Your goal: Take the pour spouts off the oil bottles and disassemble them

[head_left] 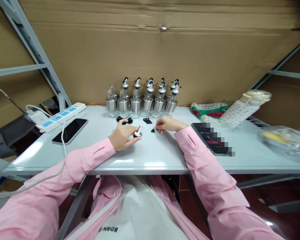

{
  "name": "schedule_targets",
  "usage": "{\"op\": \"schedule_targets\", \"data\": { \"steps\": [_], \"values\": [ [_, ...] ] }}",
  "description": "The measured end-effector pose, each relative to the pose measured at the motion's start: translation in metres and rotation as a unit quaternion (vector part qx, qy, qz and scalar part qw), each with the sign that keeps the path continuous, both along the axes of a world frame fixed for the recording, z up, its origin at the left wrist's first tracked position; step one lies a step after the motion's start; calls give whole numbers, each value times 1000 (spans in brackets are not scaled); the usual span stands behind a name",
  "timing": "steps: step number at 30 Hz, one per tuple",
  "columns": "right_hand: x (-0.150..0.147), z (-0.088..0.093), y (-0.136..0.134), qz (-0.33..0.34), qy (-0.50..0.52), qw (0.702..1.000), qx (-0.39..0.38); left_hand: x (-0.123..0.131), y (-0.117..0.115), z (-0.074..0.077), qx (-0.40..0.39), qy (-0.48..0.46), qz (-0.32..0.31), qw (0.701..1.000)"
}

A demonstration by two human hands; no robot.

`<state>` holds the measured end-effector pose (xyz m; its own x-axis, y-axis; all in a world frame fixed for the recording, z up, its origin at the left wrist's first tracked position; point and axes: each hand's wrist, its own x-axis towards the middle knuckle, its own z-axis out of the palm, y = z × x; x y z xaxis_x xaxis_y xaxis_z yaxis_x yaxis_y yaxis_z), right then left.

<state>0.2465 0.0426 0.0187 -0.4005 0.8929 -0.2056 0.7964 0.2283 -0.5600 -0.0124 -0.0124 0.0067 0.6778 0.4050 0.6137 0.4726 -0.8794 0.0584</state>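
Observation:
In my left hand (123, 135) is a silver pourer spout (138, 131), gripped between thumb and fingers just above the table. My right hand (168, 124) has its fingertips pinched together at the table top; whatever they hold is too small to make out. Beside those fingertips lies a little cluster of small black parts (153, 130). Behind it, a row of black spout caps (147, 120) rests on the table. Several round black stopper pieces (125, 120) sit behind my left hand, partly covered by it.
Steel-and-glass bottles (135, 106) stand in rows at the back, several topped with pourers. A power strip (62, 116) and a phone (70, 131) lie left, a cable crossing the edge. Another phone (210, 138), a polka-dot tumbler (242, 108) and a plastic bag (287, 140) are right.

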Motion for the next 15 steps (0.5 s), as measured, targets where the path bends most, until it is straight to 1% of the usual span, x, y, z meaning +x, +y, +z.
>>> {"op": "schedule_targets", "data": {
  "steps": [5,8,10,15],
  "values": [
    [-7,2,-5,-8,-64,998,23,0,0,0,-3,-2,-6,1000],
    [-9,3,-6,5,-93,995,38,0,0,0,-7,0,-4,1000],
    [-8,3,-6,10,-90,995,41,0,0,0,-7,1,-5,1000],
    [-6,1,-3,5,-44,999,16,-1,0,0,-6,-2,-8,1000]
  ]
}}
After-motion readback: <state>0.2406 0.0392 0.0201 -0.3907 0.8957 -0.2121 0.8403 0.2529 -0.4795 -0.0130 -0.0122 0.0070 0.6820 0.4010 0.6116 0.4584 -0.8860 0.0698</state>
